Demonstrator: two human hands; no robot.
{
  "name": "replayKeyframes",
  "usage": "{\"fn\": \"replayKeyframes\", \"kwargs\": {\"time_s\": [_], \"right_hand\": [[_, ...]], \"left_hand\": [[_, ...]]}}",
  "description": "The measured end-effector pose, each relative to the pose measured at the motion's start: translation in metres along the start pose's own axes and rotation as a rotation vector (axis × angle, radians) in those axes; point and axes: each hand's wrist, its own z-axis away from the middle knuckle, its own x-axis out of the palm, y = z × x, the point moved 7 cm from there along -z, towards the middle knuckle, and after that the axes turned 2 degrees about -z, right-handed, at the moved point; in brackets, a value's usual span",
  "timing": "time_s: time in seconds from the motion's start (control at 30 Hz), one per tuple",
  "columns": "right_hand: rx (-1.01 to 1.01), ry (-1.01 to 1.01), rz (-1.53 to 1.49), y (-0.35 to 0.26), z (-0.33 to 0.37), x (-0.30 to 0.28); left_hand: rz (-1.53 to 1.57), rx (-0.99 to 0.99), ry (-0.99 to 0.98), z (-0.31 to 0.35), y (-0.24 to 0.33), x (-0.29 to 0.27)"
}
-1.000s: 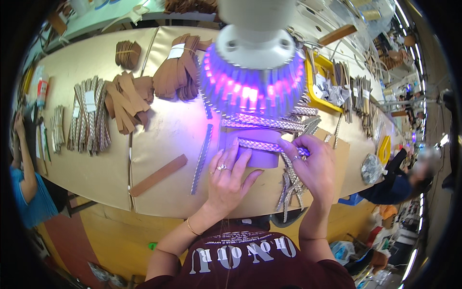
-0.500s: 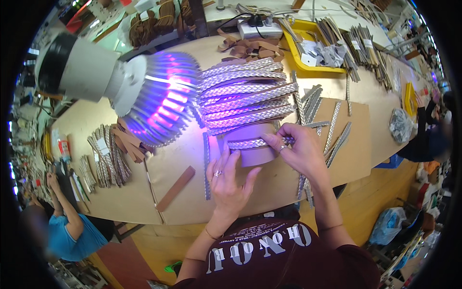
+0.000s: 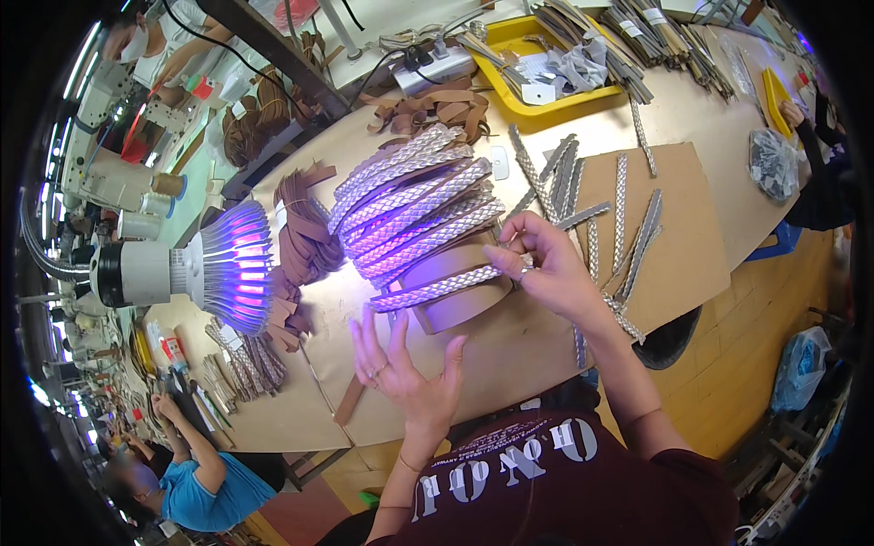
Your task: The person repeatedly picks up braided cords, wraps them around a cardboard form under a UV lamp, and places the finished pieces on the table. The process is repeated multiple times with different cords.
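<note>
A silver braided strap (image 3: 432, 289) lies across a tan curved band or roll (image 3: 462, 311) on the table. My right hand (image 3: 549, 273) pinches the strap's right end between thumb and fingers. Just below the strap's left end, my left hand (image 3: 407, 373) is open with its fingers spread, holding nothing. Behind the strap sits a thick pile of similar silver braided straps (image 3: 414, 218), lit purple by a finned lamp (image 3: 232, 268) at the left. The underside of the strap is hidden.
Loose grey and braided strips (image 3: 621, 214) lie on a cardboard sheet (image 3: 687, 241) to the right. A yellow tray (image 3: 510, 100) holds scraps at the back, beside a white power strip (image 3: 435, 71). Brown strip bundles (image 3: 305, 232) lie left; a person in blue (image 3: 205, 487) works there.
My left hand has come away from the strap and its fingers have spread. My right hand stays at the right end. The view has turned, with the lamp now farther left.
</note>
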Motion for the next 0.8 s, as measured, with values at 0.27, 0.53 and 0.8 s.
{"fn": "replayKeyframes", "kwargs": {"time_s": [0.27,0.53,0.8], "right_hand": [[0.05,0.034,0.155,0.002,-0.002,0.004],[0.112,0.009,-0.141,0.006,0.004,-0.003],[0.078,0.057,-0.11,-0.001,0.0,-0.005]], "left_hand": [[0.214,0.151,-0.145,-0.009,0.03,0.016],[0.197,0.231,-0.195,-0.013,0.039,0.032],[0.104,0.239,-0.161,-0.01,0.036,0.035]]}}
